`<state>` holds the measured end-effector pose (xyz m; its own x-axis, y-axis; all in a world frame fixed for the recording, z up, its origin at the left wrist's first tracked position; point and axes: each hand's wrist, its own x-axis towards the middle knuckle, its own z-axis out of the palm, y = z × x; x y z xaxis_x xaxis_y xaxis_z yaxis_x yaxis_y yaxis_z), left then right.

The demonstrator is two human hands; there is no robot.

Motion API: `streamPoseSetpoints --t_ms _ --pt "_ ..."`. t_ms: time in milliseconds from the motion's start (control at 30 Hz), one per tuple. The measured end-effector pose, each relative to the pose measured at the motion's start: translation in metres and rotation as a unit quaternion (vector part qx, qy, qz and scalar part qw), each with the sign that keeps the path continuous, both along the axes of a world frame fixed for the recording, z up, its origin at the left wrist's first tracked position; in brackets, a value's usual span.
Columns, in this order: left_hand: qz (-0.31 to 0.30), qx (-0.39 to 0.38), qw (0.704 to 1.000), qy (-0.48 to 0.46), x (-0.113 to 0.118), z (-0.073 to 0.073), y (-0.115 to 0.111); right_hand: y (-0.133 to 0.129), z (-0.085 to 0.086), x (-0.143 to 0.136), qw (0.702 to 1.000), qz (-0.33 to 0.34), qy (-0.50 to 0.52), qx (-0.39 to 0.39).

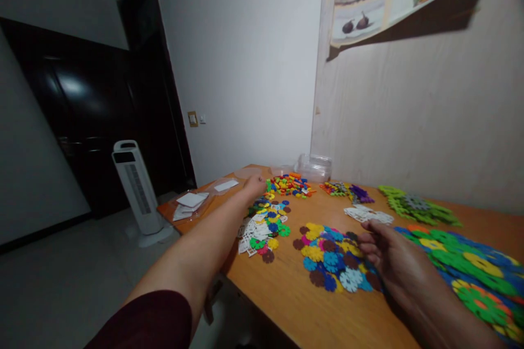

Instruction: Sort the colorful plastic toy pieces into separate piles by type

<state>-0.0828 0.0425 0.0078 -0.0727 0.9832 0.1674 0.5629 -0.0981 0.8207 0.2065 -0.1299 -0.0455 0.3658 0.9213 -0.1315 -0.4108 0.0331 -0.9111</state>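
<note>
My left hand (256, 186) is stretched to the far side of the table, at the left edge of a pile of small coloured plastic pieces (290, 185). Its fingers look curled closed; what they hold, if anything, is hidden. Below that arm lies a mixed heap of white lattice pieces (254, 232) and coloured snowflake discs (272, 217). My right hand (387, 256) hovers at the right edge of a pile of snowflake discs (331, 253), thumb and fingers apart and loosely bent. No object shows in it.
Larger flower discs (470, 264) cover the table's right side. Green pieces (426, 207), purple pieces (360, 194) and white pieces (368, 214) lie along the back. Clear plastic containers (314, 166) stand by the wall. Plastic bags with white cards (191, 203) lie at left; a tower fan (137, 191) stands beyond.
</note>
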Motion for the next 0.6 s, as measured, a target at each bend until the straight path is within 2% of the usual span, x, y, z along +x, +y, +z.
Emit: streamPoseSetpoints --t_ms 67,133,233,333,400,467,600 --pt "-0.036 -0.006 0.999 0.000 0.024 0.005 -0.008 -0.001 0.000 -0.004 1.000 0.016 -0.011 -0.002" --pt "-0.098 -0.023 0.995 -0.006 0.052 0.007 -0.021 -0.001 -0.001 -0.007 0.999 0.036 -0.015 -0.002" --pt "-0.256 -0.053 0.964 -0.049 0.093 0.004 -0.048 -0.001 -0.001 -0.010 0.996 0.085 -0.012 -0.001" --pt "-0.347 -0.087 0.930 -0.078 0.126 0.000 -0.075 -0.002 -0.001 -0.011 0.992 0.128 -0.009 0.001" --pt "-0.373 -0.102 0.917 -0.097 0.141 -0.002 -0.087 -0.002 -0.001 -0.010 0.992 0.128 -0.011 0.004" --pt "-0.380 -0.103 0.913 -0.109 0.150 -0.003 -0.091 0.001 -0.001 -0.006 0.995 0.099 -0.007 0.003" --pt "-0.337 -0.086 0.933 -0.096 0.148 -0.001 -0.080 0.013 0.000 0.023 0.998 -0.024 0.055 0.026"
